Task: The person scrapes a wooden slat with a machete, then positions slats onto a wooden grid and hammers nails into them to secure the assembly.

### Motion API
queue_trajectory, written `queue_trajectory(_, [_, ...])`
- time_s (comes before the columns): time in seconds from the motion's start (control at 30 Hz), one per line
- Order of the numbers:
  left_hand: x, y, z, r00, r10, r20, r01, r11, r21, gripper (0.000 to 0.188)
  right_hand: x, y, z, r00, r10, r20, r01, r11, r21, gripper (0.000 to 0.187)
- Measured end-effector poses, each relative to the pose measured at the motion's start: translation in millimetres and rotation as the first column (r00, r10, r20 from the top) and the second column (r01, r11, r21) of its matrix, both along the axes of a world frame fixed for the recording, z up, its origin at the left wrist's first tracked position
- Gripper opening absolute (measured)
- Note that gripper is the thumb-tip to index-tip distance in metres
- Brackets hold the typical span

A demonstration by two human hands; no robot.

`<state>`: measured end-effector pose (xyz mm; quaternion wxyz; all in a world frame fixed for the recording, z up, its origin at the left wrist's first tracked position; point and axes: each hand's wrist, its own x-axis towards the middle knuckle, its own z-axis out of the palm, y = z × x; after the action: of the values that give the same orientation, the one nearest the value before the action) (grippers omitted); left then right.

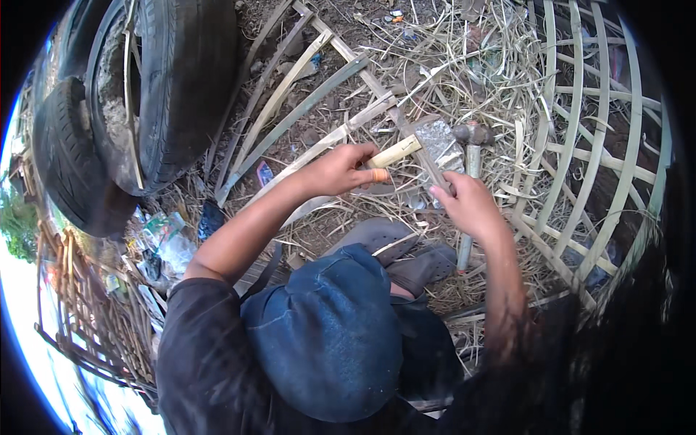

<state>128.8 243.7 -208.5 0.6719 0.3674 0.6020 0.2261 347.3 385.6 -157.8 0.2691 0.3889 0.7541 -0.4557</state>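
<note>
Between the fingers and thumb of my left hand (341, 170) is a short, pale bamboo piece (396, 152), its far end touching or lying over a long weathered slat. A small dark mark, perhaps a nail, shows on the pale piece. An orange band circles one of this hand's digits. My right hand (470, 206) closes on the near end of that grey-brown slat (428, 161), which belongs to a fan of joined slats. Just beyond my right hand, a hammer (473, 148) lies with its rusty head away from me. A pale, rough block (438, 138) sits under the slat.
Old tyres (156, 94) stand at the far left. A lattice of bamboo strips (580, 145) spreads along the right. Shavings (478, 80) litter the ground. Below the hands are grey clogs (424, 264); litter (170, 243) and a stick bundle (87, 304) lie left.
</note>
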Motion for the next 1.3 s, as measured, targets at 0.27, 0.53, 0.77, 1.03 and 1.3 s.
queue_trajectory(0.27, [8.4,-21.8,-41.7,1.0,-0.027,0.009,0.028,0.997,-0.075,0.04,19.5,-46.9,-27.7,0.901,-0.149,-0.408,0.36,0.781,0.51,0.026])
queue_trajectory(0.53, [19.4,-25.6,-39.7,0.983,0.051,-0.178,-0.035,0.995,0.093,0.034,-50.4,-41.7,-51.6,0.865,0.119,-0.488,0.267,0.714,0.647,0.022])
queue_trajectory(0.77, [23.6,-26.9,-47.1,0.973,0.08,-0.218,-0.066,0.995,0.069,0.046,-57.3,-29.8,-63.0,0.87,0.365,-0.332,-0.007,0.681,0.732,0.016])
queue_trajectory(1.03, [24.3,-29.4,-49.4,0.959,0.108,-0.261,-0.079,0.99,0.12,0.04,-15.2,-20.4,-31.4,0.923,-0.056,-0.381,0.306,0.709,0.636,0.023])
queue_trajectory(1.3, [18.4,-27.0,-54.7,0.985,0.071,-0.158,-0.051,0.991,0.127,0.042,57.8,-53.0,-52.6,0.9,-0.408,-0.153,0.42,0.715,0.559,0.032])
